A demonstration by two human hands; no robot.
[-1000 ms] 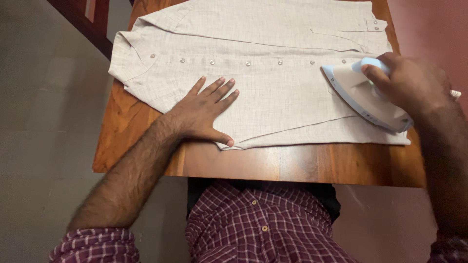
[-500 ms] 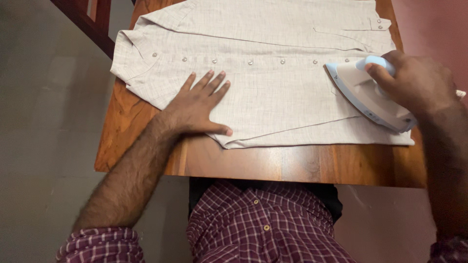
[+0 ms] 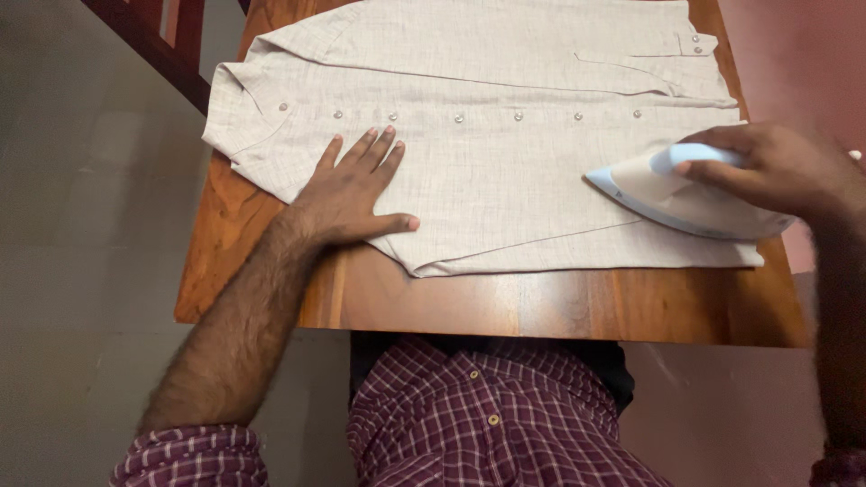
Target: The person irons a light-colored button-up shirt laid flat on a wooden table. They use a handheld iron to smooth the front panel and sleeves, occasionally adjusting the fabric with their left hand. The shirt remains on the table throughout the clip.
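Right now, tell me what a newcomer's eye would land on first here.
First, the pale beige checked button-up shirt spread flat across the glossy reddish-brown wooden table. Next, the white and light-blue electric iron at the shirt's right end, gripped by the right hand. The left hand lies flat, fingers spread, on the shirt's left part near the collar.

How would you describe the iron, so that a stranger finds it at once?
On the wooden table lies a pale beige shirt. At its right end, under the right hand, sits the iron. It alone is hard, white and pale blue, with a pointed nose.
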